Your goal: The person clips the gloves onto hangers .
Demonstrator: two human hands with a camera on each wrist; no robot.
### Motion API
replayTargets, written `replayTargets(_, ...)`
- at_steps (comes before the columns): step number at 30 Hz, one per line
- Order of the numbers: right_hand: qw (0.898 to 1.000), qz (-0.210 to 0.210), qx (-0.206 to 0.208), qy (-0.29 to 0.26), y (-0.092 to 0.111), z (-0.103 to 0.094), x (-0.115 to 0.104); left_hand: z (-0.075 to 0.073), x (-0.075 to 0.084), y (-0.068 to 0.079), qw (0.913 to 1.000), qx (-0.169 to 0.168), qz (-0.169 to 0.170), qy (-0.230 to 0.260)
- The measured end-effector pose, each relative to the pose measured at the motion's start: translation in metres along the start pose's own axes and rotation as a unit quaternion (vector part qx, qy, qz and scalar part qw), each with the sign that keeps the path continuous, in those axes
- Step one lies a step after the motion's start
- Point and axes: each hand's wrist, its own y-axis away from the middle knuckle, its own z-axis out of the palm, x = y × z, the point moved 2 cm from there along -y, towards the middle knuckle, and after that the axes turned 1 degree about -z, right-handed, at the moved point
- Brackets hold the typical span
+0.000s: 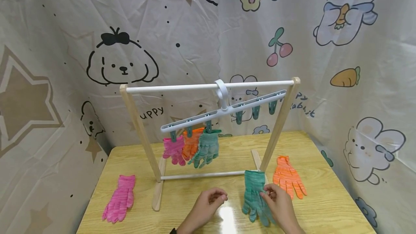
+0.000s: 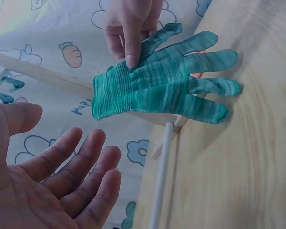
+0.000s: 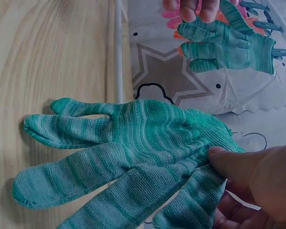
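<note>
A green knit glove (image 1: 254, 194) is pinched along its side by my right hand (image 1: 278, 202), thumb on top, with its cuff toward the rack and its fingers toward me. In the right wrist view the thumb presses the glove (image 3: 152, 124) near the cuff. My left hand (image 1: 211, 202) is held over the table left of that glove, holding nothing; its fingers look loosely spread in the left wrist view. Ahead, a hanger with clips (image 1: 201, 118) carries a pink glove (image 1: 174, 150), an orange glove (image 1: 192, 143) and another green glove (image 1: 206, 148) on its left half.
The hanger hooks over a white bar (image 1: 172, 88) on a wooden stand (image 1: 140, 129). Several bare clips (image 1: 255, 112) hang on its right half. A pink glove (image 1: 119, 198) lies at the table's left, an orange glove (image 1: 287, 177) at its right. Printed curtains surround the table (image 1: 136, 158).
</note>
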Motion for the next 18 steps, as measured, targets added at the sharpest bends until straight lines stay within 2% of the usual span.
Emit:
replayTargets(8, 1.0, -0.019, 0.012, -0.005, -0.003, -0.002, -0.007, -0.003, 0.015, -0.007, 0.9998, 0.009, 0.007, -0.019)
replayTargets(15, 0.999, -0.035, 0.019, -0.002, -0.008, -0.004, -0.013, -0.007, 0.043, -0.008, 0.9999, 0.011, 0.007, -0.009)
replayTargets(18, 0.999, -0.039, 0.022, -0.001, -0.01, -0.005, -0.016, -0.007, 0.042, -0.01, 0.9999, 0.011, 0.006, -0.008)
